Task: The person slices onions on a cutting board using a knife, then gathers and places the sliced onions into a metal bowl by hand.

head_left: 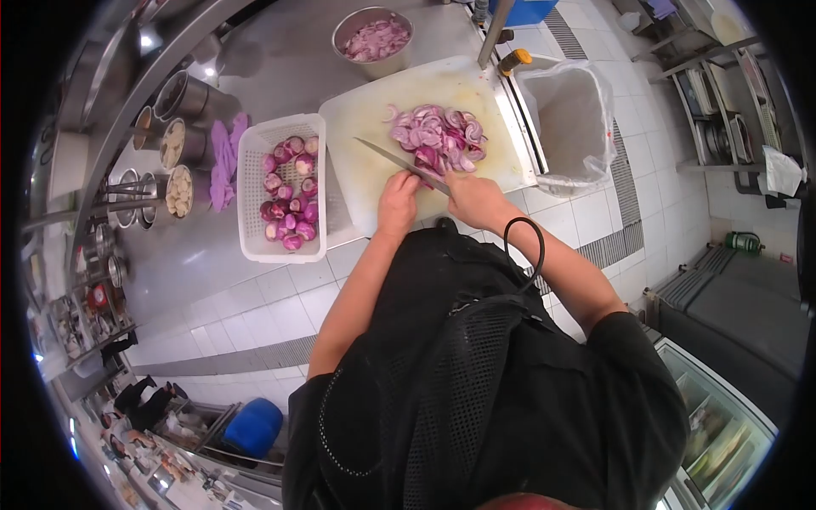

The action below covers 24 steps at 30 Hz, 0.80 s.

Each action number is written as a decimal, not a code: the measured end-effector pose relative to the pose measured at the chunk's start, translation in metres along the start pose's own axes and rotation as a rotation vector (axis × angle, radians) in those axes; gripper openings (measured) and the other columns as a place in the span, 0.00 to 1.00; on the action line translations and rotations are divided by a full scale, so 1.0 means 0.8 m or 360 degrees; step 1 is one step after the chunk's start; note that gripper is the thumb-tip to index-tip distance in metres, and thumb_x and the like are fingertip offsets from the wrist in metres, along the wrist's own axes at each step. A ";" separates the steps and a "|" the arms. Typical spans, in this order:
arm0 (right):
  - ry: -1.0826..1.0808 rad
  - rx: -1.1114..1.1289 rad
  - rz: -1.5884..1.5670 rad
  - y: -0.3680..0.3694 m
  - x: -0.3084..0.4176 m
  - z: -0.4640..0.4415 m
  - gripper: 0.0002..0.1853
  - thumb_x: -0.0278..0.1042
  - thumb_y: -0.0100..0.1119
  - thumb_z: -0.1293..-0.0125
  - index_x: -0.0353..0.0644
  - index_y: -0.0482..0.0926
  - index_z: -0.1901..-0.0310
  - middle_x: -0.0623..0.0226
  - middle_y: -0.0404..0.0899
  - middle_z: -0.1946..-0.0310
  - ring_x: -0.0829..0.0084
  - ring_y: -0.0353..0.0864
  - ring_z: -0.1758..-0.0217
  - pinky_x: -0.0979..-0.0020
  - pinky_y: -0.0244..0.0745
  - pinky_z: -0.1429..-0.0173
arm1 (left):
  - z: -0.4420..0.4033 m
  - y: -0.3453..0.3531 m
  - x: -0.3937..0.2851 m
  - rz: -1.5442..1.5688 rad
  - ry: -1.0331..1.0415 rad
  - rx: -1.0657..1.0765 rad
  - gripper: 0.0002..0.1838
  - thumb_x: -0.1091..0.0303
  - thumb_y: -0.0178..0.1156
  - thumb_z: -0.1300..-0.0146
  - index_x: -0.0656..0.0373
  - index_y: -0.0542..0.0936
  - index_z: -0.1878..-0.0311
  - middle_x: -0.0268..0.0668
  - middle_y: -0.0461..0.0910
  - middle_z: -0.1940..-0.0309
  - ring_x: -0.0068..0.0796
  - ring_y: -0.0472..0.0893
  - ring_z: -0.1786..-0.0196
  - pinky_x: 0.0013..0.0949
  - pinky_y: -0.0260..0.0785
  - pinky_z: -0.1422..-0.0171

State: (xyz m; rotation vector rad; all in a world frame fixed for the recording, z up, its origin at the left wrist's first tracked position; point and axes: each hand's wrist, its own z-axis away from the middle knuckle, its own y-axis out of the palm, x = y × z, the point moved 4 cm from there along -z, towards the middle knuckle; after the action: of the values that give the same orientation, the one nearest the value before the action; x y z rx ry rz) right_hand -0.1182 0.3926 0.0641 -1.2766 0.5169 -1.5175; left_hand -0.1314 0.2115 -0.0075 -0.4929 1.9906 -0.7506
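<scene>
My right hand [474, 201] is closed round the handle of a kitchen knife [384, 154]. The blade slants up and left over the near part of a white cutting board [353, 110]. Close beside the blade is my left hand [397, 204], its fingers curled; what they hold, if anything, is hidden. Just beyond the knife lies a heap of sliced red onions [442, 132]. Left of the board, a white plastic basket [247, 187] holds several whole peeled red onions [293, 217].
A metal bowl [399, 64] of sliced onion stands behind the board. A lined bin [569, 119] is at the right. Further left are a purple cloth [224, 161] and metal containers [177, 144]. A yellow-topped object [515, 60] stands by the board's far right corner.
</scene>
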 end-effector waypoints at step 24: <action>-0.0131 0.0172 0.0057 0.029 -0.043 0.032 0.13 0.36 0.59 0.34 0.37 0.79 0.53 0.46 0.87 0.70 0.44 0.89 0.62 0.46 0.83 0.56 | -0.111 -0.030 -0.039 -0.0016 -0.0359 0.0196 0.29 0.66 0.75 0.45 0.61 0.79 0.40 0.50 0.79 0.43 0.54 0.80 0.39 0.49 0.75 0.34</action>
State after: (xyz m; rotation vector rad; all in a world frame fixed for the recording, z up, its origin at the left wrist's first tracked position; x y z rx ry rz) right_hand -0.0892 0.4217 0.0381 -1.2342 0.3968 -1.4375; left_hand -0.1920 0.2403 0.0624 -0.4922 1.7233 -0.7834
